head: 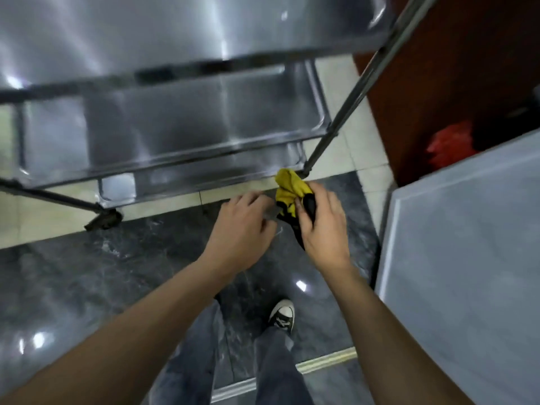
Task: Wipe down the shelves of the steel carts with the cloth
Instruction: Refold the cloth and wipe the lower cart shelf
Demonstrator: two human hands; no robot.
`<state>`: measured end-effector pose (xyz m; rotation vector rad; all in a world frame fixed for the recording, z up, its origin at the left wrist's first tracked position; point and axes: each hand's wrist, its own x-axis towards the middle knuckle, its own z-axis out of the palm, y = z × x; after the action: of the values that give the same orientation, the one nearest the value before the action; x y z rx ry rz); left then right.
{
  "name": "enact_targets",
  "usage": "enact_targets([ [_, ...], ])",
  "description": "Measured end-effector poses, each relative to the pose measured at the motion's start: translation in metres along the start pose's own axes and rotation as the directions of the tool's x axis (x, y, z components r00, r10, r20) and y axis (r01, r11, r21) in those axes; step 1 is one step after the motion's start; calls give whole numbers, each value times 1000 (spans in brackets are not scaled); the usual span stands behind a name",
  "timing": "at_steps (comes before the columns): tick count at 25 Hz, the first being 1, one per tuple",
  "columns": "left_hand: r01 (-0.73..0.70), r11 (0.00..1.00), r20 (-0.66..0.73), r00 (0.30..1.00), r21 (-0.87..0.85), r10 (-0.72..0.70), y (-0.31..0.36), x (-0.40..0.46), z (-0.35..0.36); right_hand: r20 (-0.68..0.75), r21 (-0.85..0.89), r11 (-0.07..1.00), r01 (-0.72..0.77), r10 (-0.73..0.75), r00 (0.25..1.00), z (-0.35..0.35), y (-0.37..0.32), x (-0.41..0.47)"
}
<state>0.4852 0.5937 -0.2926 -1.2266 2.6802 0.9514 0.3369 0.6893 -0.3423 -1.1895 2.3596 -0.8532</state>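
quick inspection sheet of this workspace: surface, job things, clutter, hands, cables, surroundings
surface: steel cart with stacked shelves, shiny with glare; any dirt cannot be told through the blur
job's things: yellow and black cloth, bunched, held off the shelves near the cart's lower right corner post
clutter: red bag in the dark wooden recess at right
hands: right hand grips the cloth; left hand beside it, fingers curled, whether it touches the cloth cannot be told
cables: nothing seen
surroundings: dark marble floor with pale tiles under the cart; grey panel at right; the person's jeans and one sneaker below
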Motion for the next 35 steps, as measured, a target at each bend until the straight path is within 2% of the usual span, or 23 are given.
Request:
enact_targets([
  [5,-71,997,-149,986,-15,68,123,-13,-125,-112,78,996,41,-32,993,-150,-71,11],
  [8,-99,995,-228,969,-16,93,187,-13,-184,-177,62,993,100,-88,980,-230,-109,33],
  [14,-203,979,-319,929,-9,189,282,-11,-249,-244,35,985,171,-158,957,-348,-144,57],
  [17,-243,970,-351,906,30,238,308,-4,-265,-288,32,982,184,-167,943,-382,-149,75],
  [22,-240,970,-391,890,35,234,323,35,-295,-302,-27,968,250,-246,921,-413,-157,126],
  [28,-209,978,-384,902,11,197,334,127,-331,-292,-112,959,262,-283,913,-444,-162,225],
  [35,-164,986,-404,904,-26,140,340,242,-374,-258,-85,955,284,-297,920,-463,-163,350],
])
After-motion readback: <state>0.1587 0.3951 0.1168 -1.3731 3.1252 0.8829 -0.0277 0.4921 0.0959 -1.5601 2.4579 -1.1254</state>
